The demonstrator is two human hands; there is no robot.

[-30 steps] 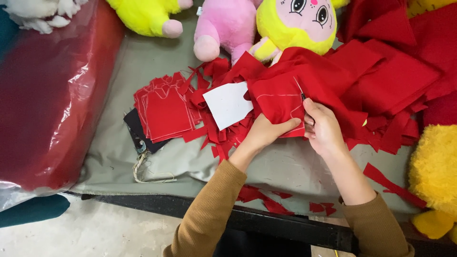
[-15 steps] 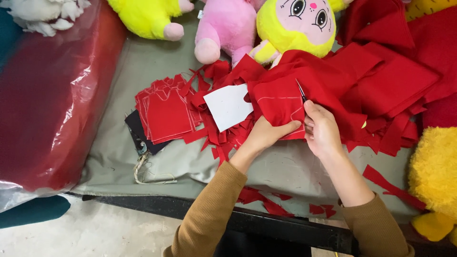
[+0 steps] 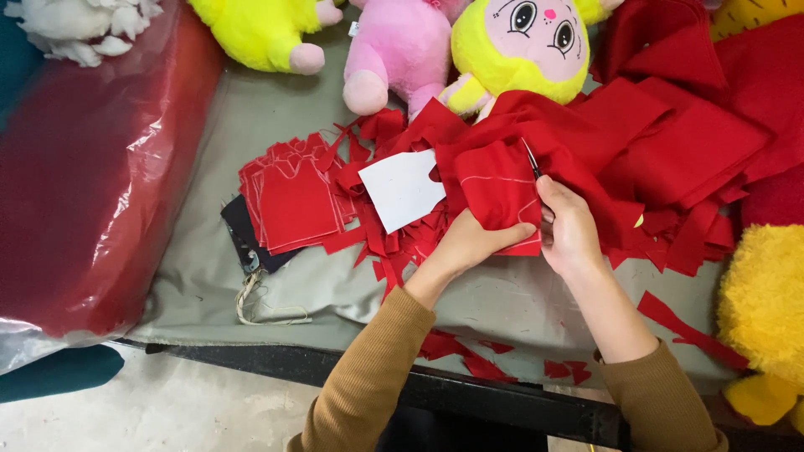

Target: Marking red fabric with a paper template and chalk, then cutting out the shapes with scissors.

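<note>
My left hand (image 3: 473, 243) grips the lower edge of a red felt piece (image 3: 501, 188) marked with pale chalk lines. My right hand (image 3: 571, 226) holds scissors (image 3: 532, 159) whose blades point up along the right side of that piece. A white paper template (image 3: 404, 188) lies just left of the felt. Further left sits a stack of cut red felt shapes (image 3: 289, 201). Red scraps (image 3: 394, 251) are strewn under and around my hands.
A large heap of red cloth (image 3: 687, 125) fills the right. Plush toys stand at the back: yellow (image 3: 251, 29), pink (image 3: 402, 50), yellow-faced (image 3: 523, 46); another yellow one (image 3: 766, 310) sits right. A red plastic-wrapped bundle (image 3: 92, 176) lies left. The grey table cover (image 3: 209, 117) ends at a dark front edge (image 3: 502, 398).
The scissors' blades have crept slightly further up the right edge of the felt piece. My left hand keeps its grip in the same place.
</note>
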